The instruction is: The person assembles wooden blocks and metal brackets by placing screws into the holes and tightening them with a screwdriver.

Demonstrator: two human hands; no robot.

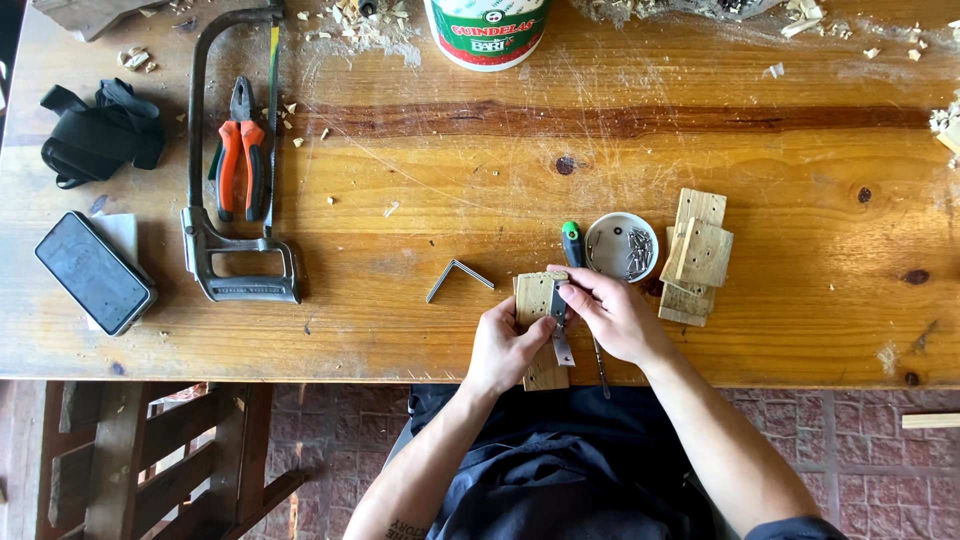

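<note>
At the near edge of the bench (420,330), both hands steady one small job.
Left hand (505,345) grips the wood block (538,300); right hand (610,312) pinches a metal bracket (561,345) flat against it, screwdriver (573,243) and dish of screws (621,246) just behind.

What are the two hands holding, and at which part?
The left hand grips the small pale wooden block at its left edge. The right hand pinches the bent grey metal bracket against the block's upper face, near the top.
</note>
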